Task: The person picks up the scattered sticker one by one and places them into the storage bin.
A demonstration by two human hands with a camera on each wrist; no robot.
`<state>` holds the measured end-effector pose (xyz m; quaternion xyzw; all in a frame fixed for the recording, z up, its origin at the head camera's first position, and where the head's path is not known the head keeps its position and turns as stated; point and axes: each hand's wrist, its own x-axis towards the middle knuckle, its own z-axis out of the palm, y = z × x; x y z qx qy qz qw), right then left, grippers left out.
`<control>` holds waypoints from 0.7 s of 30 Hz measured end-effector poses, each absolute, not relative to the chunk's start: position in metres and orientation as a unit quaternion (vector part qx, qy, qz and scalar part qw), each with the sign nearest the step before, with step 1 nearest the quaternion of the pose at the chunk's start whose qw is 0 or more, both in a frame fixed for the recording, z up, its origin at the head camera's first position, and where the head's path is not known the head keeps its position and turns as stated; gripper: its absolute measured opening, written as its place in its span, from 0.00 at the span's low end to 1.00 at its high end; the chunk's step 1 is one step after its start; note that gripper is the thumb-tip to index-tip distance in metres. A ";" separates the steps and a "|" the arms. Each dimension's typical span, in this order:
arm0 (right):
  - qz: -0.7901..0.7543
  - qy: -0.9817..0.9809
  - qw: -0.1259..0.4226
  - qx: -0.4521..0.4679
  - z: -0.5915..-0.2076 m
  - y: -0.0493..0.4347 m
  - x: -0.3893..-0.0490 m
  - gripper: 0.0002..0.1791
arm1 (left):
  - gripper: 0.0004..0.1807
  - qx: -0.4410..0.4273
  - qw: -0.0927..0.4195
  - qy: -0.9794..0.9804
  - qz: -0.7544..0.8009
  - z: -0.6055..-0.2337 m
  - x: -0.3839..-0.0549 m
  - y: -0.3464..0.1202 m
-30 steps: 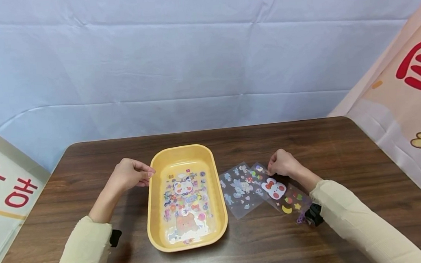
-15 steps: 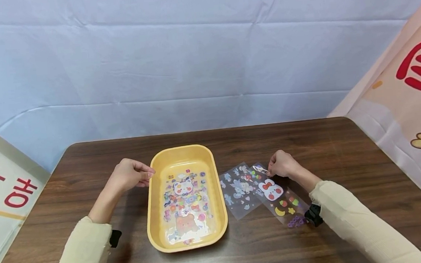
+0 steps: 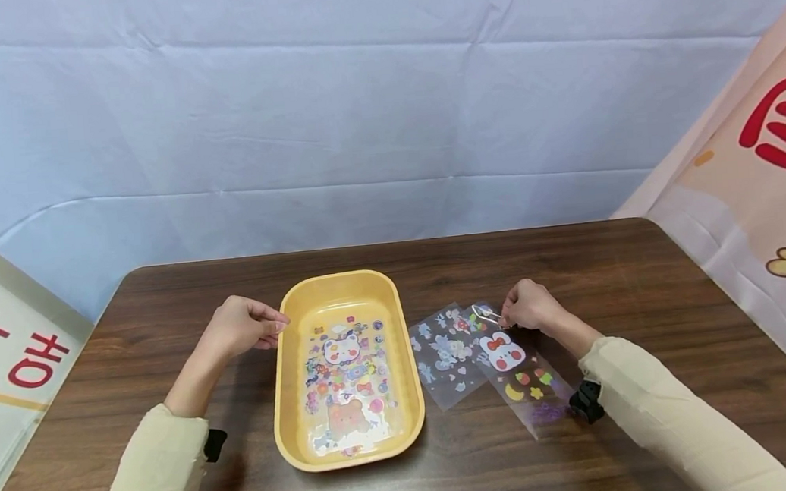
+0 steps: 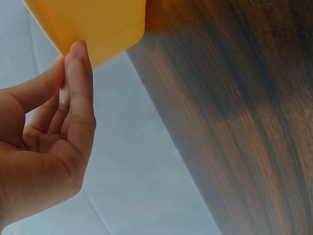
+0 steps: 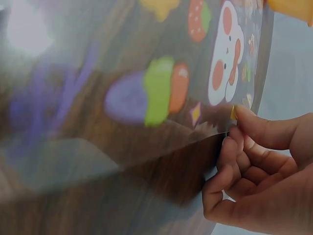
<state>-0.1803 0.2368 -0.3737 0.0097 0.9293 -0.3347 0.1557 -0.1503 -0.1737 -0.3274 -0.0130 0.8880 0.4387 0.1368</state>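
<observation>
My left hand [image 3: 241,324] pinches the left rim of a yellow plastic tray [image 3: 341,286] between thumb and fingers. The left wrist view shows these fingertips [image 4: 77,63] on the tray's edge. Inside the tray lie clear sticker sheets [image 3: 357,373] with bears and small pictures. To the right, my right hand [image 3: 529,306] pinches the edge of a transparent sticker sheet [image 3: 505,352] with a white rabbit, strawberry, moon and star. Close up in the right wrist view, thumb and index finger grip this sheet [image 5: 161,93] at its margin, and it stands tilted.
Another clear sticker sheet [image 3: 446,375] with pale blue figures lies between the tray and my right hand, partly overlapped by the rabbit sheet. All stand on a dark wood table [image 3: 592,258]. Behind it hangs a white cloth [image 3: 330,128], with printed banners [image 3: 773,196] at the sides.
The rabbit sticker sheet's lower end has swung left and toward the front, and its far end has tilted and catches the light. Both hands and the tray stay almost in place.
</observation>
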 end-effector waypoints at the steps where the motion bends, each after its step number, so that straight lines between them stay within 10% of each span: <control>1: -0.335 0.929 0.157 0.007 -0.374 0.237 -0.181 0.08 | 0.09 -0.013 0.136 0.888 0.438 -0.327 -0.150 -0.174; 21: -0.323 0.935 0.146 0.018 -0.376 0.237 -0.184 0.06 | 0.09 -0.012 0.138 0.889 0.437 -0.328 -0.151 -0.173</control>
